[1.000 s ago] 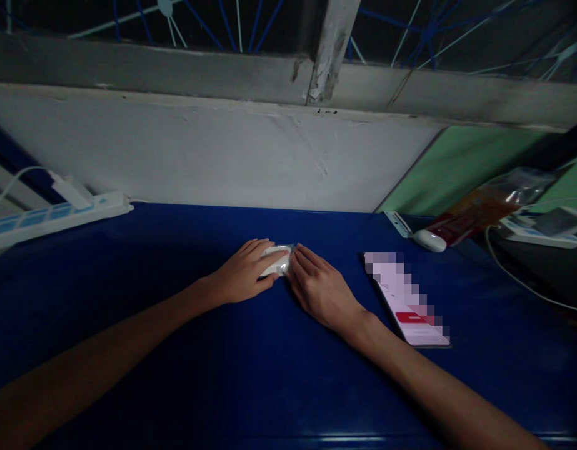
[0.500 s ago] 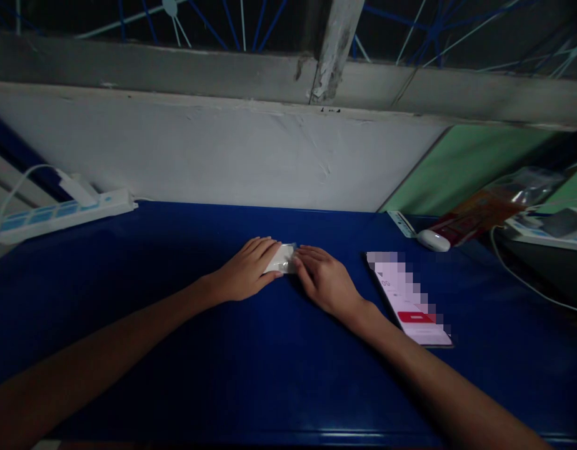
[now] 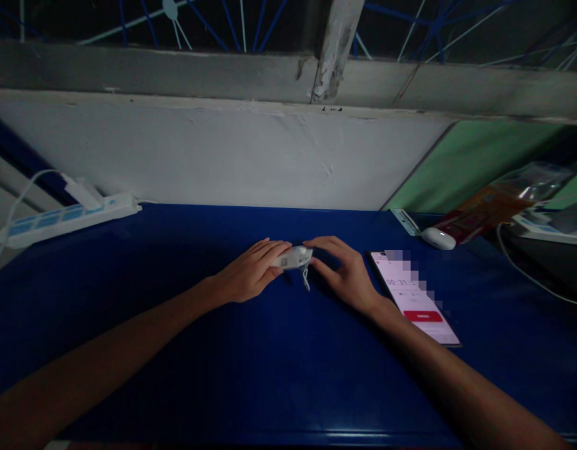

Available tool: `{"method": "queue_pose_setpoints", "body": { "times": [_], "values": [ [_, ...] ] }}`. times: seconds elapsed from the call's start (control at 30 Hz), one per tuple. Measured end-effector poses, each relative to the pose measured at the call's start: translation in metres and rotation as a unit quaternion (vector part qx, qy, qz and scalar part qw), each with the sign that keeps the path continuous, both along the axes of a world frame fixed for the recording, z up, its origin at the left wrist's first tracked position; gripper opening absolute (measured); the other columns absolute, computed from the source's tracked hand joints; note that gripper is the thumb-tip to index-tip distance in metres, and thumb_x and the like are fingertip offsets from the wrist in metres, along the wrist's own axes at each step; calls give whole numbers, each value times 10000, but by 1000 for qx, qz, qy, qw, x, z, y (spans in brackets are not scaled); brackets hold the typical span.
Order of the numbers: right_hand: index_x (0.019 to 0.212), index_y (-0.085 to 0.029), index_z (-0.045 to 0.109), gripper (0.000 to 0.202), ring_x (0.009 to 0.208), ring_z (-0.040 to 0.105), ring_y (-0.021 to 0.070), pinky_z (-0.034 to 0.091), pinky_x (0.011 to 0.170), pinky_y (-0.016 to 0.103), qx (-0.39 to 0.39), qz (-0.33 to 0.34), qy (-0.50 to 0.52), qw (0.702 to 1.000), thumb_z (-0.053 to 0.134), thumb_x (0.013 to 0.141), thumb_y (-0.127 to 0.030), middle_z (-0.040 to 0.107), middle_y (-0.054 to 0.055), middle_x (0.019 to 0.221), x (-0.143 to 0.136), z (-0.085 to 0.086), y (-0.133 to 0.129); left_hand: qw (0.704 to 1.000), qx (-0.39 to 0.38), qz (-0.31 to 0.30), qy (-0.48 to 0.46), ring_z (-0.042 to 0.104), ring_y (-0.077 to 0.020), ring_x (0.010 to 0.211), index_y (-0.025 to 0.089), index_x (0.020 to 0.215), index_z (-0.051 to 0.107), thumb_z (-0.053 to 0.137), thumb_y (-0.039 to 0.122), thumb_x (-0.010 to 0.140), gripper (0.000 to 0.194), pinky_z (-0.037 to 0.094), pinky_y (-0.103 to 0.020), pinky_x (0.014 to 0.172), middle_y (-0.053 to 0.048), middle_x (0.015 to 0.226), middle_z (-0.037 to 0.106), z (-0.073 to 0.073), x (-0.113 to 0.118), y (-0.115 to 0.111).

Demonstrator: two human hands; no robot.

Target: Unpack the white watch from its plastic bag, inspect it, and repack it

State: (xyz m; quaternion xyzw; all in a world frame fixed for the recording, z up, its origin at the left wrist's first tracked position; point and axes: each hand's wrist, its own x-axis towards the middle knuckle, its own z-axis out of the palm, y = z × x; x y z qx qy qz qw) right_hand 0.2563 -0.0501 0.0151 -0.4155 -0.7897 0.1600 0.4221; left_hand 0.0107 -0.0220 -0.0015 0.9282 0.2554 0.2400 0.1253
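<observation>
My left hand [image 3: 250, 270] is wrapped around a small white box-shaped object [image 3: 291, 257], fingers over its top and thumb along the near side. The object has a dark square mark like a printed code on its side, and its right end looks wrapped in clear plastic. From that end hangs a short, pale twisted strip [image 3: 306, 279]. Beside the right end is my right hand [image 3: 342, 272], its thumb and forefinger parted; whether the fingertips touch the plastic I cannot tell.
A phone [image 3: 417, 300] with a lit, partly blurred screen lies on the blue table [image 3: 250, 369] near my right forearm. Behind it are a white rounded case [image 3: 438, 238] and a red-orange package [image 3: 480, 215]. A white power strip [image 3: 70, 219] with a cable sits at the back left.
The white object has turned, so its marked side and the hanging strip now show. My right hand has moved slightly right, its thumb and forefinger opening apart. The left hand keeps its hold.
</observation>
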Motion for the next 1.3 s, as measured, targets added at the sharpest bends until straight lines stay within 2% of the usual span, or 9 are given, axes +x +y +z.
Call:
{"method": "queue_pose_setpoints", "body": {
  "times": [0.23, 0.33, 0.43, 0.57, 0.7, 0.8, 0.87, 1.03, 1.3],
  "values": [
    [963, -219, 655, 148, 879, 697, 237, 572, 827, 442, -27, -64, 162, 984, 637, 887, -345, 729, 63, 944, -6, 7, -5, 997, -32, 54, -50, 428, -274, 1386, 194, 1494, 256, 378, 224, 1006, 504, 372, -520, 1152, -157, 1482, 445, 3, 3, -1],
    [986, -212, 640, 194, 774, 688, 215, 587, 724, 391, -60, -100, 218, 969, 644, 871, -368, 718, 49, 863, -5, 4, 1, 996, -41, 59, -57, 396, -288, 1410, 183, 1544, 107, 427, 232, 987, 644, 361, -519, 1161, -183, 1543, 349, 2, 3, -3],
    [1072, -199, 622, 265, 730, 687, 209, 590, 659, 365, -132, -76, 216, 964, 625, 882, -385, 717, 56, 840, -2, -6, 9, 998, -30, 41, -45, 275, -326, 1468, 175, 1558, -47, 516, 228, 929, 846, 305, -543, 1186, -205, 1609, 182, 3, 2, -5],
    [1267, -159, 521, 410, 800, 718, 230, 610, 702, 389, -193, -8, 174, 966, 577, 903, -340, 737, 89, 905, -1, -20, 14, 1000, -7, 19, -1, 131, -368, 1501, 149, 1562, -6, 642, 252, 833, 981, 265, -558, 1193, -216, 1629, 46, 5, 1, -6],
    [1373, -168, 484, 454, 1032, 694, 261, 567, 905, 481, -130, -20, 41, 990, 532, 932, -265, 707, 144, 1153, -4, -25, 10, 999, 7, 33, 39, 211, -372, 1479, 151, 1525, 223, 685, 334, 825, 859, 282, -559, 1177, -216, 1592, 205, 1, 3, -4],
    [1388, -146, 509, 446, 1333, 501, 328, 435, 1065, 574, -36, -62, -104, 992, 503, 960, -272, 523, 206, 1443, -3, -22, 5, 997, 10, 57, 56, 239, -387, 1465, 142, 1483, 322, 683, 426, 838, 792, 236, -592, 1181, -218, 1545, 310, -2, 5, -3],
    [1425, -98, 477, 501, 1434, 357, 347, 360, 1125, 586, -5, -39, -189, 981, 485, 979, -327, 418, 229, 1524, 0, -20, 3, 995, 17, 75, 59, 227, -403, 1465, 134, 1456, 371, 684, 476, 832, 777, 207, -610, 1182, -216, 1512, 365, -3, 6, -3],
    [1552, -110, 281, 759, 1460, 294, 344, 347, 1157, 535, 5, 17, -288, 957, 527, 950, -503, 368, 188, 1561, 9, -19, 4, 993, 53, 91, 56, 162, -418, 1480, 156, 1410, 437, 646, 529, 851, 704, 145, -651, 1173, -193, 1455, 443, -1, 5, -5],
    [1525, -95, 344, 839, 1403, 406, 364, 382, 1131, 533, -12, 5, -298, 954, 577, 890, -592, 453, 216, 1504, 13, -19, 13, 996, 35, 42, 75, 392, -369, 1382, 142, 1426, 411, 635, 535, 861, 724, 233, -595, 1170, -216, 1448, 431, 2, -1, 2]
  ]
}}
